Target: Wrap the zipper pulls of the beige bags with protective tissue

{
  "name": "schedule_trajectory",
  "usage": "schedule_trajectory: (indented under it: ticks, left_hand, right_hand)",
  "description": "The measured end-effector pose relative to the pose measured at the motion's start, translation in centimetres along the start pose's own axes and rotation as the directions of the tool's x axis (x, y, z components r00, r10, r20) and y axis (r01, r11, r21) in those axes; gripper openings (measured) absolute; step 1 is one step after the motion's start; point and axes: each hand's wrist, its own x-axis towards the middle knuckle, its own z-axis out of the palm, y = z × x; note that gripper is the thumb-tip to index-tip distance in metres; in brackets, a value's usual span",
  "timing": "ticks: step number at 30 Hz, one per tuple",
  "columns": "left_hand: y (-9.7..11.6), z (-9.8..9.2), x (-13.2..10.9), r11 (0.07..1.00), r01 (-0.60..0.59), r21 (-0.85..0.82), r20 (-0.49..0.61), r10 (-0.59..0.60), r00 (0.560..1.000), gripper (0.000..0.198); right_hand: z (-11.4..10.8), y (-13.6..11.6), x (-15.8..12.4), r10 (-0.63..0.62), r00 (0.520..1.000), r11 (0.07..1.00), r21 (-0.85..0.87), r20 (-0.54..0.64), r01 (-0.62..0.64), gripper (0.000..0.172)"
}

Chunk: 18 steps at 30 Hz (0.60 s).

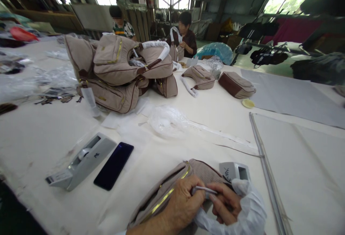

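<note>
A beige handbag [195,168] with a gold zipper lies on the table in front of me. Its curved handle [252,206] is wrapped in white paper. Over the bag, my left hand [185,197] is closed, thumb and forefinger pinching a thin pale strip [206,190]. Close against it, my right hand [226,202] has its fingertips pressed together at the strip's other end, inside the loop of the handle. What lies under these fingertips is partly hidden. Just behind the right hand stands a grey tape dispenser [234,170].
Another tape dispenser [88,159] and a black phone [114,165] lie at left. Beyond are stacked beige bags [121,69], crumpled clear plastic [167,120], two more bags and a metal strip [266,166]. Across the table, one person [190,40] handles a bag; another person [122,28] is farther left.
</note>
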Motion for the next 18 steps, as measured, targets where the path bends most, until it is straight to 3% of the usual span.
schedule_trajectory:
  ticks: [3,6,9,11,13,16,18]
  left_hand:
    - [-0.3,0.0,0.0,1.0,-0.007,-0.024,0.012,0.007,1.0,0.01]
    - [-0.6,0.0,0.0,0.989,0.066,-0.133,0.043,-0.061,0.997,0.011]
    - [-0.7,-0.1,0.1,0.973,0.11,-0.201,0.076,-0.096,0.992,0.012]
    - [-0.7,-0.1,0.1,0.97,0.111,-0.218,0.089,-0.094,0.992,0.012]
    - [-0.7,-0.1,0.1,0.977,0.076,-0.197,0.068,-0.064,0.996,0.012]
    - [-1.0,0.1,-0.1,0.988,0.009,-0.154,0.028,-0.004,1.0,0.013]
    - [-1.0,0.3,-0.3,0.99,-0.002,-0.144,0.028,0.007,1.0,0.015]
  right_hand:
    - [-1.3,0.3,0.7,0.093,0.961,0.985,0.116,0.261,-0.127,0.029]
    - [-1.7,0.6,0.9,0.088,0.963,0.978,0.164,0.255,-0.132,0.029]
    - [-1.3,0.4,0.7,0.066,0.968,0.99,0.105,0.244,-0.094,0.03]
    - [-0.8,0.1,0.4,0.023,0.984,0.998,0.06,0.178,-0.034,0.032]
    - [0.0,-0.2,0.2,-0.053,0.998,0.998,0.028,0.027,0.052,0.034]
    - [0.9,-0.2,-0.3,-0.198,0.96,0.98,-0.057,-0.196,0.191,0.032]
    - [1.0,0.3,-0.5,-0.305,0.925,0.95,-0.142,-0.225,0.279,0.03]
